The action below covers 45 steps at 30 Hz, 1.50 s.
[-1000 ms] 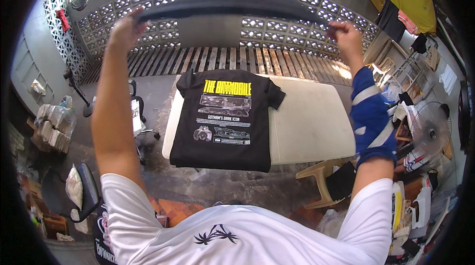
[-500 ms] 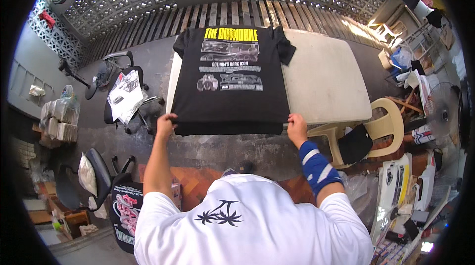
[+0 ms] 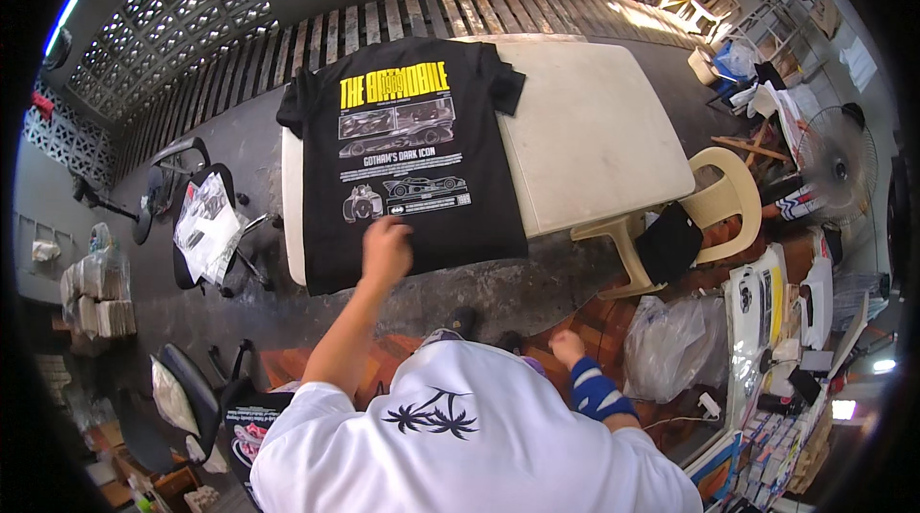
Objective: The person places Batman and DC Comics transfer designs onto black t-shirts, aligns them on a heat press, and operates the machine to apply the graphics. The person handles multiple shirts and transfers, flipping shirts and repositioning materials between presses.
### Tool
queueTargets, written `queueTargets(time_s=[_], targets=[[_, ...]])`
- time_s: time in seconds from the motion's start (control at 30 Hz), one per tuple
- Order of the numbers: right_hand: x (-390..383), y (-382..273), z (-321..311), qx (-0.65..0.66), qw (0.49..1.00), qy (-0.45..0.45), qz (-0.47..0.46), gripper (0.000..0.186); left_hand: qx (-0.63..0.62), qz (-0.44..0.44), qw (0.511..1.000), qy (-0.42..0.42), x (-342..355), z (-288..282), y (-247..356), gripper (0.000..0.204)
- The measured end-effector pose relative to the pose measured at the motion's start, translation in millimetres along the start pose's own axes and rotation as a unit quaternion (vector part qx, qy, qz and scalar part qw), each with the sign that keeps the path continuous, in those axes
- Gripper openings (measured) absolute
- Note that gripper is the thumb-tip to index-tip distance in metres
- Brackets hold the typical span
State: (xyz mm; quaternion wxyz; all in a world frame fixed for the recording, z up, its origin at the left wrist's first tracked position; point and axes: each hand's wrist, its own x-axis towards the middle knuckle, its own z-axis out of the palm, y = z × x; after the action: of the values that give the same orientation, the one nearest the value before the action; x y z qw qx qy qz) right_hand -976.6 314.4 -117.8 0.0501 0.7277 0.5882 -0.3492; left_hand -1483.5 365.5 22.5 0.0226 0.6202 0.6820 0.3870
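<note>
Left hand (image 3: 386, 247) on black T-shirt (image 3: 407, 154)

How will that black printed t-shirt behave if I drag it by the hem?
Probably floppy: the black t-shirt drapes over the edge of the white table. Likely light, bunching rather than sliding whole, since one sleeve is already folded. The left hand rests on its hem.

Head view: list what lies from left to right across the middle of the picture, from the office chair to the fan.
Black office chair with papers on its seat → black printed T-shirt spread flat → bare top of the pale rectangular table → cream plastic chair → round electric fan.
</note>
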Motion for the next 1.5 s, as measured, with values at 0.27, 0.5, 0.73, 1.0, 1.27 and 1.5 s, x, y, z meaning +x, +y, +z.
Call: queueTargets(time_s=[0.27,0.5,0.73,1.0,1.27,1.5], targets=[[-114.1,121.0,45.9,0.077,0.993,-0.072,0.049,0.027,-0.206,0.110,0.812,-0.535,-32.5,181.2,136.5,0.029],[-136.4,99.8,48.0,0.239,0.950,0.140,0.142,0.025,-0.008,0.217,0.942,-0.257,-215.2,264.8,34.6,0.055],[-194.6,119.8,-147.6,0.330,0.849,0.409,0.062,0.009,0.300,0.375,0.503,-0.719,-97.9,319.0,91.2,0.052],[-431.1,297.2,-350.5,0.104,0.540,0.801,0.238,0.025,0.037,0.577,0.561,-0.592,-125.8,387.1,254.0,0.046],[-462.4,319.1,-327.4,-0.145,0.590,0.635,0.477,0.049,0.060,0.357,0.455,-0.814,-189.9,398.1,347.2,0.050],[-465.6,353.1,-379.8,0.046,0.635,0.463,0.617,0.045,0.106,0.455,0.342,-0.815,-178.7,456.8,410.1,0.051]])
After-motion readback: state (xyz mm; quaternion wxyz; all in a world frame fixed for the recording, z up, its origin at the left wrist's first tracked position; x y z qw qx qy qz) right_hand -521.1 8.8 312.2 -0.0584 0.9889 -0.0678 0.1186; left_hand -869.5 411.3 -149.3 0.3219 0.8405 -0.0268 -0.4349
